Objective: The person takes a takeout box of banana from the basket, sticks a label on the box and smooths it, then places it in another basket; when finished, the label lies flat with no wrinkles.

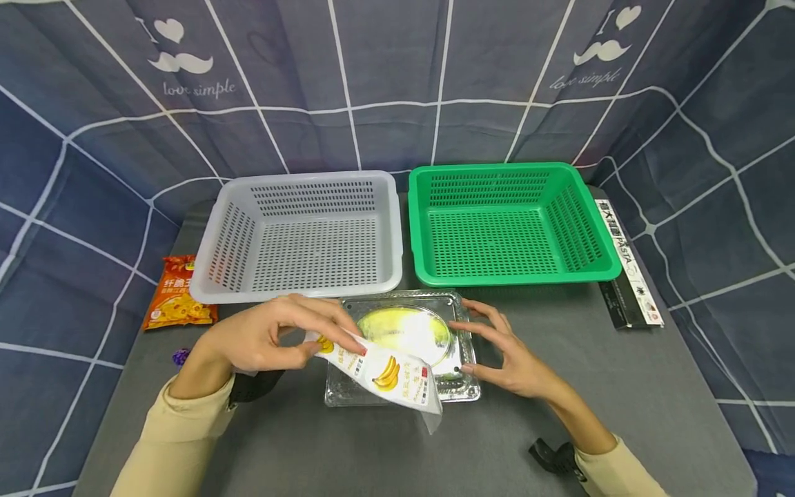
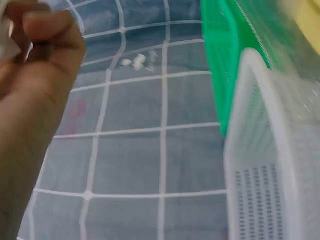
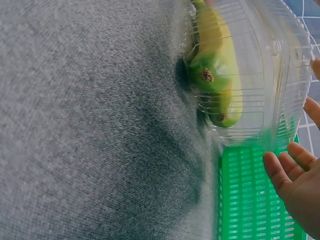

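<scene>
In the head view, my left hand [image 1: 267, 338] pinches a white printed paper label [image 1: 397, 376] with banana pictures between thumb and fingers. The label hangs over the front left of a clear plastic clamshell box [image 1: 348, 393] lying on the table. Inside the box are yellow-green bananas [image 3: 215, 75], their green tips showing in the right wrist view. My right hand [image 1: 515, 355] is at the box's right edge, its fingers spread and fingertips at the rim. In the left wrist view, the left hand [image 2: 47, 55] has curled fingers around a bit of white.
Behind the box stand a light grey basket [image 1: 310, 283] and a green basket [image 1: 515, 276], side by side. An orange snack bag [image 1: 180, 293] lies left of the grey one. A black-and-white pasta box [image 1: 630, 269] lies right of the green one. A checked curtain [image 1: 397, 76] surrounds the table.
</scene>
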`<state>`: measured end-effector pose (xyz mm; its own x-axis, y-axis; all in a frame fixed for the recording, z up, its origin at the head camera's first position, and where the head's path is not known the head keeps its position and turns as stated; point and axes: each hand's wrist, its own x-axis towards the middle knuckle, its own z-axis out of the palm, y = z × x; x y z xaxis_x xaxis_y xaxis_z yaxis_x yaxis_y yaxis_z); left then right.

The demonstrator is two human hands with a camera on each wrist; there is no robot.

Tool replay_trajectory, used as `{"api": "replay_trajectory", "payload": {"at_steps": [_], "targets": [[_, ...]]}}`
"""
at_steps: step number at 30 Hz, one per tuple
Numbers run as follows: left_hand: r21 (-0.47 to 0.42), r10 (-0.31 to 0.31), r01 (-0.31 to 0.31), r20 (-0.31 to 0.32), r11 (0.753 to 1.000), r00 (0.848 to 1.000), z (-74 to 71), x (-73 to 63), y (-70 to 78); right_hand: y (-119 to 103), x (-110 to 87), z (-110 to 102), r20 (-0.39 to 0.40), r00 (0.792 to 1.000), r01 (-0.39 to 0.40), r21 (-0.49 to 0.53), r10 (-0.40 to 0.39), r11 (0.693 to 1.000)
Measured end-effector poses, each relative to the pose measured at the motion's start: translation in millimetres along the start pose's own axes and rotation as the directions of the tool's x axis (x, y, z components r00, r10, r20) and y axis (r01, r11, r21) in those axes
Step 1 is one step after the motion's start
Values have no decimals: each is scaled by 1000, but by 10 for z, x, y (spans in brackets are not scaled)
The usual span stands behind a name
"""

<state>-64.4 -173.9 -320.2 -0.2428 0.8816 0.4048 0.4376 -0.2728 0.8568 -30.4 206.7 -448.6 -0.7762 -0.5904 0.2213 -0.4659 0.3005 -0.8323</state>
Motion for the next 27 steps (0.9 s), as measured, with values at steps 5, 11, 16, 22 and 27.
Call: {"api": "replay_trajectory", "payload": {"at_steps": [5,11,16,22,27], "targets": [[111,-125,141,-136,984,983,-131,-61,-136,-6,16,-26,-22,1000,9,51,-8,999],[103,-259,282,-195,954,946,-234,-137,-273,-46,41,-54,-29,998,49,65,-47,997],[82,-285,301,-165,950,944,-268,-74,-331,-96,110,-60,-52,991,130,64,-127,989],[95,-334,349,-147,932,931,-307,44,-361,-148,280,-68,-13,971,237,124,-237,964],[119,-343,361,-152,925,927,-348,105,-403,-184,439,-41,52,969,230,174,-242,958]]}}
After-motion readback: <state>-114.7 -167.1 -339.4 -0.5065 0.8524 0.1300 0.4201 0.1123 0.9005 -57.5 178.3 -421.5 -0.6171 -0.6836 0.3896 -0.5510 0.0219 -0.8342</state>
